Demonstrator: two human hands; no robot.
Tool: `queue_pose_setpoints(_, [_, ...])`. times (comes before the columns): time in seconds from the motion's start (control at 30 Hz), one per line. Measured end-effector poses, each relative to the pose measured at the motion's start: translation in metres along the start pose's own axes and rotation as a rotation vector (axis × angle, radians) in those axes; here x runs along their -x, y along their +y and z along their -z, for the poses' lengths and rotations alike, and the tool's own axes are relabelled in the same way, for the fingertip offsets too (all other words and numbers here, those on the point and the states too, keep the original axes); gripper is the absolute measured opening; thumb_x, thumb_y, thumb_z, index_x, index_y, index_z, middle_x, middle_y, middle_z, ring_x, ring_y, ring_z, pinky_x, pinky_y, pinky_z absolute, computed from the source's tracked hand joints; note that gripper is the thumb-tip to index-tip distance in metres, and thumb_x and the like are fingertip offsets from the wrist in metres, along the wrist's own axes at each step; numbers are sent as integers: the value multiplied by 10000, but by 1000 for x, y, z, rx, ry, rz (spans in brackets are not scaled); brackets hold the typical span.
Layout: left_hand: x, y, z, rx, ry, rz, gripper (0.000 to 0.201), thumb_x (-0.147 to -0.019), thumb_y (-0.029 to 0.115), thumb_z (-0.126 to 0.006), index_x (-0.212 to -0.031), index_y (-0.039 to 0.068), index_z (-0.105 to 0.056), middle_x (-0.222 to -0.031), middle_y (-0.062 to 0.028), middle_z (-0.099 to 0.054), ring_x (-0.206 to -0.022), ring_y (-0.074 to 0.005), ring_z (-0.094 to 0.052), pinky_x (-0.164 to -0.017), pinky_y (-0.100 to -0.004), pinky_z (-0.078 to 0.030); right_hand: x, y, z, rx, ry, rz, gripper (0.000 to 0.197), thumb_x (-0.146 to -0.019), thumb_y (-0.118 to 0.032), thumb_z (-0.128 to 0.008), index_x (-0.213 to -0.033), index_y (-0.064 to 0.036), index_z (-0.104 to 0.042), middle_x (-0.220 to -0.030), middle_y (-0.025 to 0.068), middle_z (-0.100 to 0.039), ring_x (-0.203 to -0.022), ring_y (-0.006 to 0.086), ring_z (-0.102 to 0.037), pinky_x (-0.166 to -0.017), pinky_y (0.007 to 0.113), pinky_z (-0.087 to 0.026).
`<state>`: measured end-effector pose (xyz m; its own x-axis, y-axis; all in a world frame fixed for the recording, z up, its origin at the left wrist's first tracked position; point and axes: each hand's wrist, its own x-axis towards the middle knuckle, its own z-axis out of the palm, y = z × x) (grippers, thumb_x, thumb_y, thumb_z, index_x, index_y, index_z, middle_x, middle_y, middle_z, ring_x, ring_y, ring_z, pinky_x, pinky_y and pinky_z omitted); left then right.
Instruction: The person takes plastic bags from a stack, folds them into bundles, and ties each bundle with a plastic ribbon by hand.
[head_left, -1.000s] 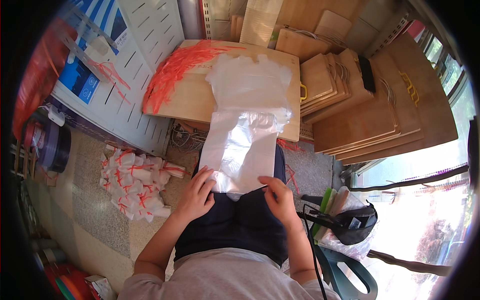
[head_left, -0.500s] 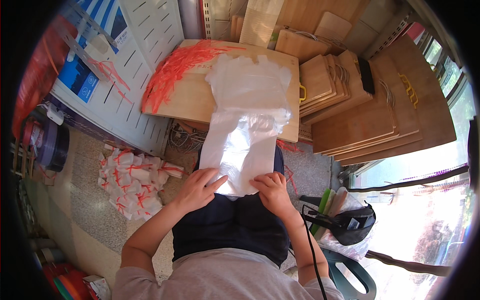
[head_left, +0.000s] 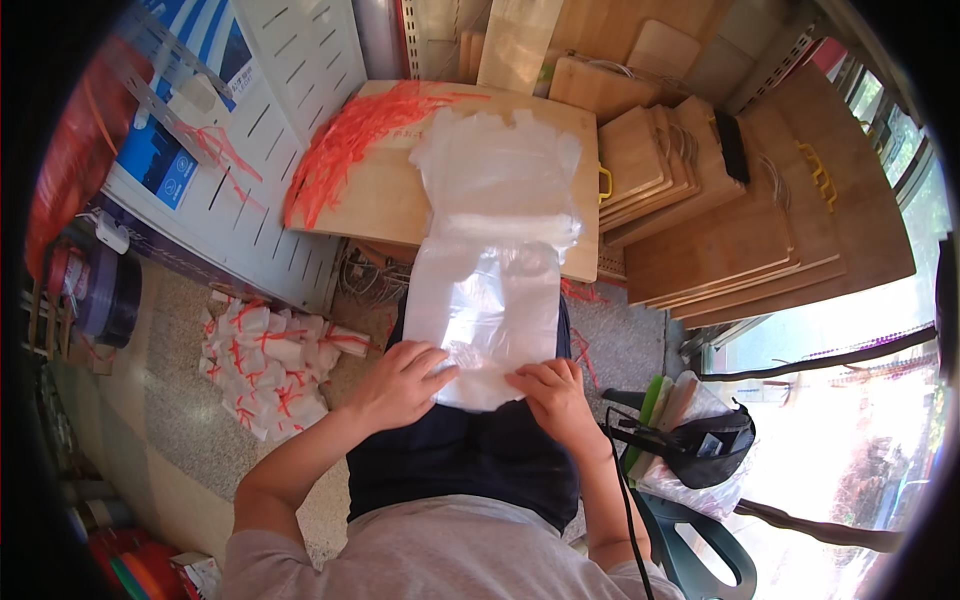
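Note:
A white translucent plastic bag (head_left: 490,290) lies flat over my lap, its near edge curled or folded between my hands. My left hand (head_left: 405,385) grips the left corner of that edge, thumb and fingers drawn together. At the opposite corner, my right hand (head_left: 555,400) pinches the plastic with bent fingers. The far part of the bag meets crumpled white bags (head_left: 500,165) spread on a wooden board (head_left: 350,215); I cannot tell where one ends and the other begins. A heap of red plastic strips (head_left: 350,140) covers the board's far left.
On the floor at the left lies a pile of white bundles tied with red strips (head_left: 265,355). Wooden cutting boards (head_left: 650,160) lean at the right. A black bag (head_left: 710,445) sits by a dark green chair (head_left: 700,540). A slotted white panel (head_left: 270,130) borders the left.
The plastic bag has slid slightly toward me, and its near edge now curls up. My left fingers, spread out before, have closed on the edge; my right hand has moved a little nearer too.

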<state>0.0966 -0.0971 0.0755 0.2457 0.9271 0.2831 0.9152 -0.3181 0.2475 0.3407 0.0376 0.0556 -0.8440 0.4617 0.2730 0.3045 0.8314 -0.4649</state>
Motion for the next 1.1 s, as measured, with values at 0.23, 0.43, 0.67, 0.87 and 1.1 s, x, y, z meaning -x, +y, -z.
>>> queue_pose_setpoints(0.23, [38,32,-21,88,-97,-18,503,-697,92,-654,-1196,79,-592,-1079,-65,-544,-1041,-227,-521,-934,-382,-406,50,-24,16,-197,-140,-193,381,-726,-9,-634,-1073,-161,-674,-1069,-1,-607,-991,238,-525,-939,420,-363])
queue_pose_setpoints(0.43, [42,30,-21,114,-13,21,426,-720,53,-641,-1145,71,-613,-1045,-74,-558,-991,-242,-550,-913,-364,-440,50,-38,0,28,-85,-144,458,-678,-1,-642,-1092,-193,-680,-1049,9,-564,-1012,251,-490,-948,423,-349])
queue_pose_setpoints(0.67, [43,36,-13,273,37,124,319,-718,58,-674,-1035,57,-640,-987,-73,-572,-973,-259,-550,-838,-378,-462,52,-26,7,-131,-190,-151,438,-711,-30,-669,-1108,-216,-669,-1055,2,-565,-1037,251,-495,-980,481,-337])
queue_pose_setpoints(0.87, [37,20,-28,437,51,357,148,-794,104,-666,-914,25,-628,-865,-93,-608,-857,-289,-558,-732,-376,-447,36,-18,11,-303,-121,-271,298,-817,-126,-655,-1114,-151,-655,-963,42,-640,-971,260,-538,-890,415,-365])
queue_pose_setpoints(1.1, [16,24,-22,511,163,457,150,-786,89,-653,-922,31,-625,-874,-109,-619,-820,-296,-556,-741,-400,-439,27,-10,8,-362,-137,-389,271,-835,-184,-664,-1094,-107,-637,-910,80,-645,-957,262,-560,-878,404,-365])
